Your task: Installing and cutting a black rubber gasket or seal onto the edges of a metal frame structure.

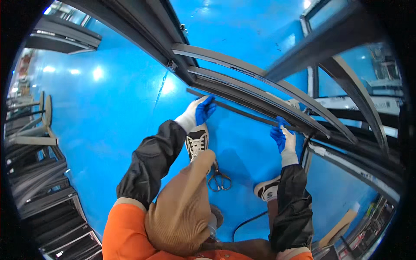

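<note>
Floor [117, 93], glossy blue, beneath all the fingers. Dark frame [143, 31] just beyond the fingertips. Thin dark strip [247, 114] spanning both grips, seemingly held at two spots to keep it straight along the frame. Left hand [201, 110] clamped around it near one end; right hand [284, 136] pinching farther along. Scissors [218, 173] bodyward of the fingers, perhaps for easy reach.

My left hand [203, 111] just beyond toe of my forward shoe [197, 142], fingers curled closed in grip. Left forearm [154, 158] angles in from left of shoe, elbow bent. My right hand [284, 134] well right of shoe, fingers and thumb closed together. Right forearm [292, 208] extended, also right of shoe.
</note>
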{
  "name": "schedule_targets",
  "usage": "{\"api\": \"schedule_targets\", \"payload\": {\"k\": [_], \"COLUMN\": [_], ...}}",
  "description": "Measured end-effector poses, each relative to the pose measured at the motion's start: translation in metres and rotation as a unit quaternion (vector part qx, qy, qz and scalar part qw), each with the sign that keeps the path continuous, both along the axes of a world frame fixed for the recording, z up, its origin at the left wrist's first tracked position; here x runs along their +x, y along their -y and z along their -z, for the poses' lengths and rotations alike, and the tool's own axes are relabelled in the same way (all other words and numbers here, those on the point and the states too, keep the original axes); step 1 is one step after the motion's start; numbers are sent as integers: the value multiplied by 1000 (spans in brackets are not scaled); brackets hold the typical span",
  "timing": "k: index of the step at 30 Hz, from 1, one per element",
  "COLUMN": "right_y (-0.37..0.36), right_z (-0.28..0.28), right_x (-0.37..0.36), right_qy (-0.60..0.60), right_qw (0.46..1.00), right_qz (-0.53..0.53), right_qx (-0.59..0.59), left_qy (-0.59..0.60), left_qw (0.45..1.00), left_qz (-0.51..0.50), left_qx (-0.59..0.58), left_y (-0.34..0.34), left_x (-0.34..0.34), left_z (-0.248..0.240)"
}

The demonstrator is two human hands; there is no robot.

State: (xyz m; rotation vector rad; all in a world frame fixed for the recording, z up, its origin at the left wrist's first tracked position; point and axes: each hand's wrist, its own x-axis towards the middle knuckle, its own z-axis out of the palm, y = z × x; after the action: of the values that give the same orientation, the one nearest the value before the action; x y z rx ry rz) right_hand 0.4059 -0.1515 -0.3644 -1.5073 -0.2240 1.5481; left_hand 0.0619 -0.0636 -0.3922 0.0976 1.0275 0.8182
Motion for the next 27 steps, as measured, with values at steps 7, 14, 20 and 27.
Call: {"api": "schedule_targets", "payload": {"k": [7, 14, 20, 27], "right_y": [-41, -64, -62, -59], "right_z": [74, 63, 53, 57], "right_x": [26, -17, -19, -20], "right_qy": [-14, 62, 119, 55], "right_qw": [996, 990, 976, 978], "right_qz": [87, 126, 174, 195], "right_qx": [9, -31, -57, -57], "left_qy": [-95, -276, -701, -695], "left_qw": [994, 959, 651, 399], "left_qz": [-47, 47, 144, 422], "left_qx": [-36, -44, 253, 425], "left_y": [-33, -44, -12, -5], "left_x": [15, -15, 11, -16], "left_z": [30, 29, 4, 15]}}
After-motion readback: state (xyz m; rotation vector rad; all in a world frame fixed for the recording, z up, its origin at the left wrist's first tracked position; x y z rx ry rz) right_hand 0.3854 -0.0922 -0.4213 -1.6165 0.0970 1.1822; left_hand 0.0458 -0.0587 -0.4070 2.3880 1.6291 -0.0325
